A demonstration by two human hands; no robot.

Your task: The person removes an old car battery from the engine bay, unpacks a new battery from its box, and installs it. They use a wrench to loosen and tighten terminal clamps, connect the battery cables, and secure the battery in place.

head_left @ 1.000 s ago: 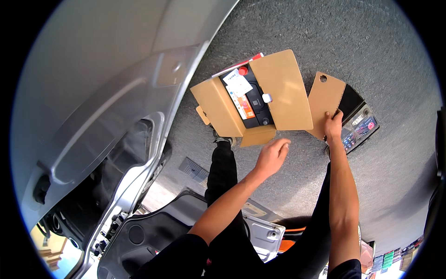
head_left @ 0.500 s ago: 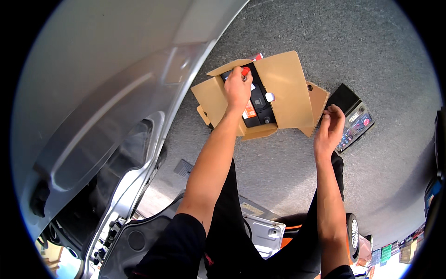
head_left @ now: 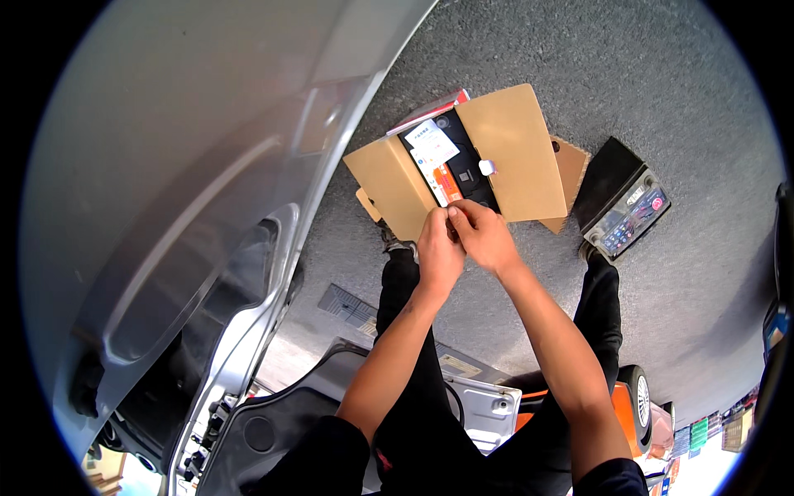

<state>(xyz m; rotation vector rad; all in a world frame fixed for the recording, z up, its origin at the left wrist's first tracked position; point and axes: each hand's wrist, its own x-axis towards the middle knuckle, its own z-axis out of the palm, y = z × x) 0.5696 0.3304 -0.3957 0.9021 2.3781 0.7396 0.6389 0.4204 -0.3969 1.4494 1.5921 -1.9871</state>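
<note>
A black car battery (head_left: 466, 165) sits inside an open cardboard box (head_left: 514, 161) on the ground. On top of the battery lie a white paper slip (head_left: 432, 145) and an orange-and-white label (head_left: 447, 183). Over the box's near end, my left hand (head_left: 440, 255) and my right hand (head_left: 488, 238) meet, thumbs and fingertips pinched together. Whatever sits between them is hidden by the fingers. The hands also cover the battery's near end.
Right of the box stands a second battery (head_left: 633, 217), black with a clear, labelled side. A silver car panel (head_left: 207, 157) fills the left. A dark grey trim panel (head_left: 273, 438) lies at lower left, and an orange car's wheel (head_left: 641, 401) shows at lower right.
My left hand has come back from the battery's far end, where it held a red cap, now out of sight. My right hand has moved left to meet it. The white slip is uncovered.
</note>
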